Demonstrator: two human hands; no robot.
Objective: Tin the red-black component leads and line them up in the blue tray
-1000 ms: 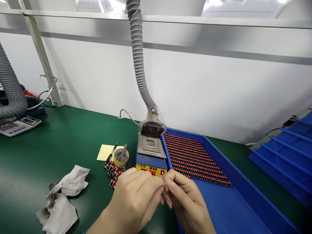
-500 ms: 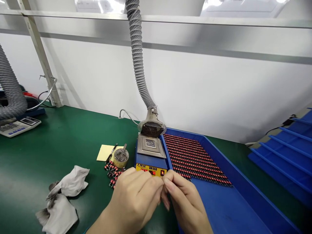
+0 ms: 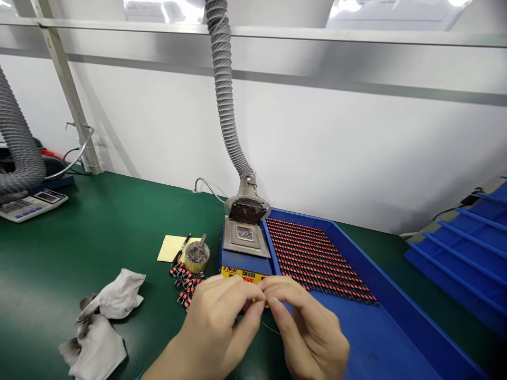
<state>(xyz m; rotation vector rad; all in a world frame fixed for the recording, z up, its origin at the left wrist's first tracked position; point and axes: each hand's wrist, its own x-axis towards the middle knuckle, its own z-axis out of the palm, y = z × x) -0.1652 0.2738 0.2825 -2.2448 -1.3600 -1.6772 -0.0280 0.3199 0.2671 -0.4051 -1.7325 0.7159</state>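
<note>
Where the green bench (image 3: 99, 227) runs off to the far left, a grey ribbed hose (image 3: 18, 148) is seen curving down, and a calculator (image 3: 31, 203) is laid just beneath it. Nearer the front edge, two crumpled grey-white cloths (image 3: 103, 322) are heaped together. Further right a yellow notepad (image 3: 169, 247) is found with a pen (image 3: 182, 247) resting across its edge, and a small round tin (image 3: 197, 257) of grey bits is set just beside it. A loose heap of small red-and-black parts (image 3: 185, 284) is scattered in front of the tin.

At the bottom centre the left hand (image 3: 219, 330) is raised over the bench, its thumb and forefinger pressed together. Its fingertips are met by those of the right hand (image 3: 311, 335), whose thumb and forefinger are likewise pinched shut. What is clamped between the tips is hidden, but a thin wire (image 3: 271, 328) is seen just below them, stretched between the two hands and above the bench in front of the solder pot (image 3: 245, 248).

Behind that blue-and-yellow pot, a second ribbed hose (image 3: 224, 89) is brought down to a round intake (image 3: 246, 209). To the right, a blue tray (image 3: 396, 327) is filled at its far end with neat rows of red parts (image 3: 317, 258). At the far right, more blue trays (image 3: 467, 248) are stacked, well apart from the hands.
</note>
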